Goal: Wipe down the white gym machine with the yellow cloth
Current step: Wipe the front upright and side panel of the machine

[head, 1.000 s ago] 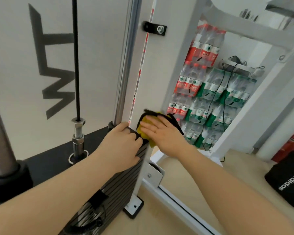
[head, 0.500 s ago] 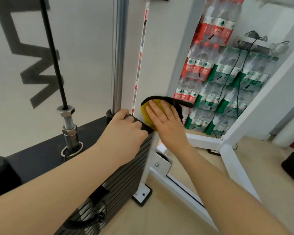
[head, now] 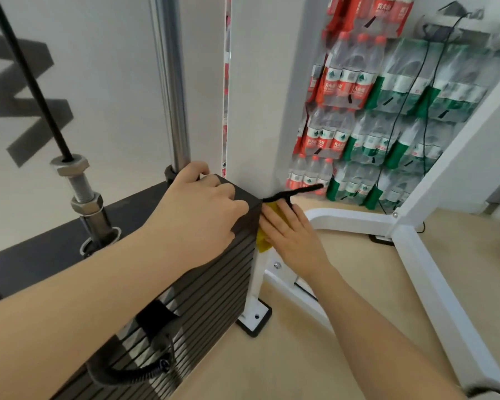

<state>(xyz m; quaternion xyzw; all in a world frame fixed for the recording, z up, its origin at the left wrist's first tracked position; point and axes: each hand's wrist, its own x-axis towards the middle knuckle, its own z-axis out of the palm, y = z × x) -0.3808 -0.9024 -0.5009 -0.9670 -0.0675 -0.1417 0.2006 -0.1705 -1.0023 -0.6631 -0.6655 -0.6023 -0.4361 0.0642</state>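
**Two hands at the weight stack, cloth against the white upright**

Two hands of yours work at one landmark, the black weight stack (head: 191, 287), and every position below is given from it. Largest in view is the white gym machine (head: 257, 90): its broad upright panel rises directly behind the stack's far corner, and its white base rails (head: 433, 272) run across the floor to the right of the stack. Behind the stack's back edge stands a chrome guide rod (head: 172, 82); further left, above the stack's top plate, a black cable (head: 26, 73) descends into a threaded steel fitting (head: 81, 186). Well beyond the stack, past the upright, packs of bottled water (head: 367, 116) with red and green labels are piled against the wall. On the stack's front face a black selector pin with a coiled cord (head: 145, 368) hangs low.

Your left hand (head: 197, 215) rests over the stack's top far corner, fingers curled down across the edge and gripping it. Your right hand (head: 292, 235) lies just right of that corner, fingers straight and together, pressing flat. Beneath them is the yellow cloth (head: 261, 243), pinned against the white upright's lower part, touching the stack's right edge; only a yellow strip shows below your palm and beside your fingertips. A black trim strip (head: 298, 190) of the cloth sticks out above your fingers, level with the stack's top.
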